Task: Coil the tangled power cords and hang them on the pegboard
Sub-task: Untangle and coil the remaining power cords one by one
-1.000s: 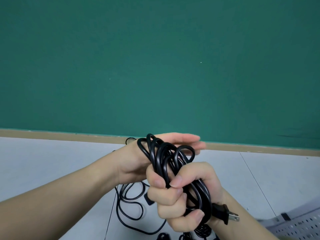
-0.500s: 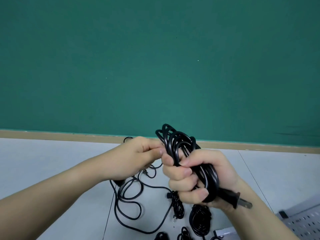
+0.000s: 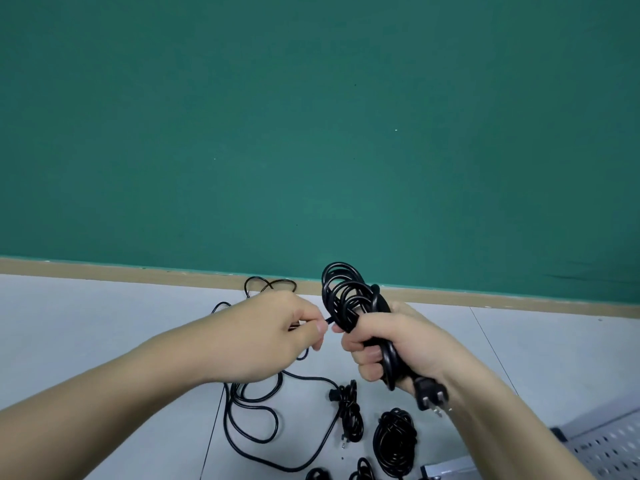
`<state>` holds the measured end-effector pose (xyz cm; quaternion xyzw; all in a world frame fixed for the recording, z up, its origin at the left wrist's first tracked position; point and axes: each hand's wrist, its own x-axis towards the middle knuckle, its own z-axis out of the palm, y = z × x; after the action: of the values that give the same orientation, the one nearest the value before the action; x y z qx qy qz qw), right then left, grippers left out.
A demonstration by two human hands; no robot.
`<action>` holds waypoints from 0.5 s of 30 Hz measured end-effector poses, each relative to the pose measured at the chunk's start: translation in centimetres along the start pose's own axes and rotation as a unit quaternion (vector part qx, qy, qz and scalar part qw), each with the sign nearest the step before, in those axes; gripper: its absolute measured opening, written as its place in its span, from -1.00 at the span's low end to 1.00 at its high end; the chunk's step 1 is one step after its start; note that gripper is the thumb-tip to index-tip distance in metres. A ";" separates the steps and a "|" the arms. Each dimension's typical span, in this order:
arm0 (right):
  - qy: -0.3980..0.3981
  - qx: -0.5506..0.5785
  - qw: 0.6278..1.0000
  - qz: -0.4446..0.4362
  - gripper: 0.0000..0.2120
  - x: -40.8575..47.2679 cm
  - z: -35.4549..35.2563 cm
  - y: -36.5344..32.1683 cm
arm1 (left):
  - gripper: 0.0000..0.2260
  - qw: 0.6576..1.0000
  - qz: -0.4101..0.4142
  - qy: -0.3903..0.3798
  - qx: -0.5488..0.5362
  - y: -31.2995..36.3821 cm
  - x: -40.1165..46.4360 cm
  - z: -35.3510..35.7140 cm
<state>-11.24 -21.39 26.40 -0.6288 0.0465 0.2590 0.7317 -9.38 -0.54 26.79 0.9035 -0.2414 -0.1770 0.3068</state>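
My right hand (image 3: 391, 348) grips a coiled black power cord (image 3: 346, 296) upright at mid-height; its loops stick out above my fist. The cord's two-pin plug (image 3: 431, 396) hangs below my wrist. My left hand (image 3: 277, 337) pinches the cord's free end just left of the coil. On the floor below lie a loose tangled black cord (image 3: 252, 420), a small bundled cord (image 3: 349, 410) and a tightly coiled cord (image 3: 394, 441). The grey pegboard (image 3: 609, 448) shows at the bottom right corner.
A green wall (image 3: 311, 133) with a tan baseboard (image 3: 104, 270) rises behind the grey tiled floor (image 3: 86, 317). More black cord bundles (image 3: 317, 474) peek in at the bottom edge. A thin cord loop (image 3: 270, 284) lies by the baseboard.
My left hand went from flat behind the coil to pinching the cord's end at its left. My right hand turned and lifted the coil, the plug now hanging lower right.
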 end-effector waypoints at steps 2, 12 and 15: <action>0.062 -0.079 0.994 -0.050 -0.79 0.4 0.5 0.7 | -0.59 1.000 -0.016 0.003 0.005 0.3 -0.4 0.3; 0.233 -0.449 0.838 -0.206 -0.77 1.6 4.4 4.3 | -0.37 0.993 -0.069 0.088 -0.035 1.1 0.2 1.2; 0.195 -0.393 0.878 -0.190 -0.67 1.4 4.8 3.6 | -0.21 0.994 -0.065 0.083 -0.029 0.4 0.2 0.6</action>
<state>-12.83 -16.13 23.57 -0.8993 -0.0383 -0.0162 0.4354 -9.64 -1.24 26.53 0.9197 -0.1505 -0.1281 0.3392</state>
